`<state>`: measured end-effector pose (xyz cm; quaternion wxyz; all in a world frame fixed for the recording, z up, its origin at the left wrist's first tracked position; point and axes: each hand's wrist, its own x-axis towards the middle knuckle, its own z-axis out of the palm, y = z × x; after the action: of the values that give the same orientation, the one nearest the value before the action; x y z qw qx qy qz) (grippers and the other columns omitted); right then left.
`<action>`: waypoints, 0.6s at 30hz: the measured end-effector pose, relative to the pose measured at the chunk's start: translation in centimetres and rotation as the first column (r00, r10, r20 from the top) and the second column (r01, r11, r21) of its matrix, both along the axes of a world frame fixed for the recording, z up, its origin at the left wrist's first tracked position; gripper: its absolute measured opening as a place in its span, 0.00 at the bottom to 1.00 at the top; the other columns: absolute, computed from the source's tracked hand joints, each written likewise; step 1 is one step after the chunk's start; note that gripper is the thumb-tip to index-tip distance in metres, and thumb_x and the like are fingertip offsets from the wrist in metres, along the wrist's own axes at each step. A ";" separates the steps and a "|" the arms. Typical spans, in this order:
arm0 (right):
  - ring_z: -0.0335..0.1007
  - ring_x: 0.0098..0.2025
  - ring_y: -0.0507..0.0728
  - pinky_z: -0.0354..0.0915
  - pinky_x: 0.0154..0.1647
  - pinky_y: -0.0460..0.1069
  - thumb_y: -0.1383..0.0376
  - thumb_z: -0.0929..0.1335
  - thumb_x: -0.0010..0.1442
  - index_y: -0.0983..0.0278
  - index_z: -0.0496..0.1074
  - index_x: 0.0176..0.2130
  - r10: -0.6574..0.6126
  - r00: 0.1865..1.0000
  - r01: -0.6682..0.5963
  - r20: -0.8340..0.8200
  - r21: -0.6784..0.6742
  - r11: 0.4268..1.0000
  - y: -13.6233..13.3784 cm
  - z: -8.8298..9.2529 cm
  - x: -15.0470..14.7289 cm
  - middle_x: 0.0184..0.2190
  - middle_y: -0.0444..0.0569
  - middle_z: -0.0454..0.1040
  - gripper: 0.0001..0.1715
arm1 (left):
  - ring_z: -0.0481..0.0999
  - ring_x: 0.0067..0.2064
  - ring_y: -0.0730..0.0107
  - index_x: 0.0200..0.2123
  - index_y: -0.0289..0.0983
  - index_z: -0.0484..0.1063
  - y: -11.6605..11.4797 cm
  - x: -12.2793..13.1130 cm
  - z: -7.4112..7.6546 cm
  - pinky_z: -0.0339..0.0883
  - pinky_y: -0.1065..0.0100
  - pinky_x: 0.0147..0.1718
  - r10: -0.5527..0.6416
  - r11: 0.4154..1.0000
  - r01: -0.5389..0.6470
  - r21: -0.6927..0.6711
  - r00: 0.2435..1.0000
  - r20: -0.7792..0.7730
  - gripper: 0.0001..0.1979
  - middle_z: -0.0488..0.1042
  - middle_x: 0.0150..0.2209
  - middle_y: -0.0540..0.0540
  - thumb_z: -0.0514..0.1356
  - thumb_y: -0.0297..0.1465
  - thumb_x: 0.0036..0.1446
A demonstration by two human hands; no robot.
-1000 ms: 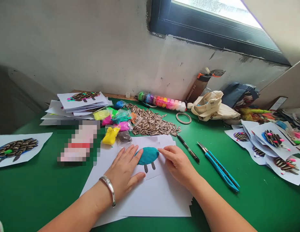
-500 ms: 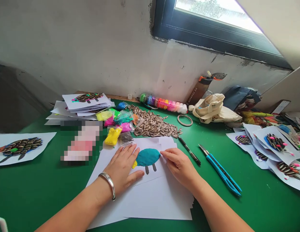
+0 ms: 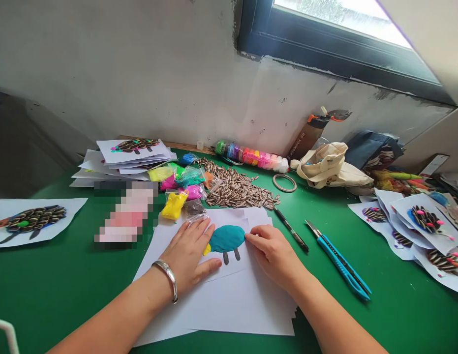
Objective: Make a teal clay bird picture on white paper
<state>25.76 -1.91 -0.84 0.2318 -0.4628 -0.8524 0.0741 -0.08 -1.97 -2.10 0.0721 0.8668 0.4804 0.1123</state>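
A flat blue clay oval with a yellow piece at its left end and two dark legs lies on white paper. My left hand rests flat on the paper to the left of the oval, fingers spread, a silver bracelet at the wrist. At the oval's right tip is my right hand, its thumb and index finger pinched together; whatever is between them is too small to make out.
Behind the paper lie bagged clay and a pile of sunflower seeds. A pen and a blue cutter are to the right. Seed pictures lie at the left, more at the right.
The view has shifted slightly. My right fingers remain at the oval's right tip, a little more curled, and my left hand stays flat on the paper.
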 end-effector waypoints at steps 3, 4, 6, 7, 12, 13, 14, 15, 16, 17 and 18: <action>0.70 0.39 0.57 0.67 0.40 0.51 0.76 0.62 0.59 0.59 0.77 0.41 -0.010 0.999 0.008 -0.046 -0.030 1.000 0.0 -0.1 0.1 0.38 0.51 0.75 0.19 | 0.57 0.65 0.49 0.63 0.35 0.59 0.1 0.0 -0.1 0.49 0.47 0.63 -0.009 1.000 0.009 0.000 1.000 0.004 0.34 0.58 0.65 0.37 0.55 0.48 0.59; 0.70 0.39 0.57 0.68 0.39 0.51 0.75 0.62 0.59 0.59 0.76 0.42 -0.026 0.995 0.022 -0.092 -0.044 0.999 0.0 -0.2 0.1 0.38 0.51 0.75 0.19 | 0.57 0.65 0.49 0.63 0.35 0.59 0.1 0.0 0.0 0.49 0.47 0.63 -0.009 1.000 0.009 -0.002 1.000 0.006 0.34 0.59 0.65 0.37 0.55 0.48 0.59; 0.71 0.40 0.57 0.69 0.39 0.51 0.74 0.62 0.59 0.59 0.75 0.46 -0.066 0.981 0.059 -0.185 -0.038 0.997 0.1 -0.2 0.1 0.38 0.51 0.75 0.20 | 0.57 0.65 0.49 0.63 0.35 0.59 0.2 0.0 0.1 0.49 0.47 0.63 -0.009 1.000 0.009 -0.013 1.000 0.006 0.34 0.59 0.65 0.37 0.55 0.48 0.59; 0.71 0.40 0.57 0.69 0.40 0.52 0.74 0.62 0.60 0.60 0.74 0.48 -0.074 0.974 0.072 -0.213 -0.017 0.997 0.1 -0.1 0.0 0.39 0.51 0.75 0.20 | 0.57 0.65 0.49 0.63 0.36 0.59 0.2 0.0 0.2 0.49 0.47 0.63 -0.011 1.000 0.012 -0.022 1.000 0.003 0.34 0.59 0.65 0.37 0.55 0.48 0.58; 0.70 0.45 0.60 0.69 0.46 0.56 0.71 0.63 0.62 0.63 0.72 0.50 0.022 0.992 -0.017 -0.124 0.044 0.999 0.0 1.2 -2.4 0.43 0.54 0.76 0.18 | 0.56 0.65 0.49 0.63 0.38 0.58 0.3 0.2 1.1 0.48 0.47 0.63 -0.047 0.996 0.045 -0.082 0.999 -0.024 0.34 0.57 0.65 0.39 0.56 0.48 0.58; 0.69 0.48 0.61 0.68 0.48 0.58 0.69 0.63 0.63 0.63 0.71 0.51 0.038 0.996 -0.035 -0.086 0.039 0.999 -0.1 1.5 -3.0 0.46 0.55 0.75 0.17 | 0.56 0.66 0.49 0.64 0.38 0.58 0.2 0.2 1.2 0.48 0.47 0.63 -0.052 0.994 0.050 -0.093 0.998 -0.030 0.35 0.57 0.66 0.39 0.56 0.48 0.58; 0.66 0.53 0.63 0.67 0.52 0.60 0.67 0.64 0.63 0.64 0.70 0.53 0.043 0.998 -0.042 -0.039 0.034 0.999 -0.3 1.6 -3.5 0.50 0.57 0.74 0.18 | 0.55 0.66 0.49 0.64 0.38 0.57 0.2 0.2 1.3 0.48 0.47 0.63 -0.056 0.993 0.052 -0.103 0.998 -0.033 0.36 0.57 0.66 0.39 0.56 0.49 0.57; 0.62 0.58 0.65 0.64 0.56 0.62 0.64 0.64 0.64 0.66 0.68 0.56 0.046 0.999 -0.046 0.016 0.030 0.998 -0.5 1.6 -4.0 0.54 0.58 0.71 0.21 | 0.55 0.66 0.49 0.64 0.38 0.56 0.2 0.2 1.4 0.48 0.47 0.63 -0.057 0.993 0.053 -0.109 0.998 -0.034 0.36 0.57 0.66 0.39 0.56 0.50 0.57; 0.56 0.63 0.67 0.60 0.59 0.65 0.60 0.64 0.64 0.67 0.65 0.58 0.042 0.997 -0.044 0.072 0.026 0.999 -0.7 1.5 -4.4 0.58 0.60 0.67 0.25 | 0.56 0.66 0.50 0.64 0.37 0.56 0.3 0.1 1.3 0.48 0.47 0.62 -0.057 0.992 0.053 -0.111 0.998 -0.032 0.37 0.57 0.66 0.39 0.55 0.51 0.58; 0.52 0.65 0.68 0.56 0.61 0.67 0.57 0.64 0.64 0.68 0.62 0.61 0.036 0.992 -0.038 0.123 0.014 0.999 -0.9 1.3 -4.7 0.62 0.61 0.62 0.30 | 0.56 0.66 0.50 0.65 0.37 0.56 0.3 0.0 1.3 0.48 0.47 0.63 -0.059 0.993 0.055 -0.107 0.998 -0.026 0.37 0.57 0.65 0.39 0.54 0.51 0.58; 0.49 0.67 0.69 0.54 0.62 0.69 0.54 0.63 0.65 0.69 0.60 0.62 0.042 0.985 -0.040 0.169 -0.013 0.999 -1.1 1.1 -4.9 0.64 0.61 0.59 0.33 | 0.56 0.66 0.50 0.65 0.36 0.56 0.3 -0.1 1.2 0.48 0.47 0.63 -0.062 0.993 0.060 -0.098 0.998 -0.020 0.37 0.57 0.65 0.38 0.53 0.52 0.59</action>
<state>20.84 -3.01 0.28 0.1550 -0.4508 -0.8780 0.0434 -0.15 -1.67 -0.87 0.1121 0.8777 0.4595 0.0765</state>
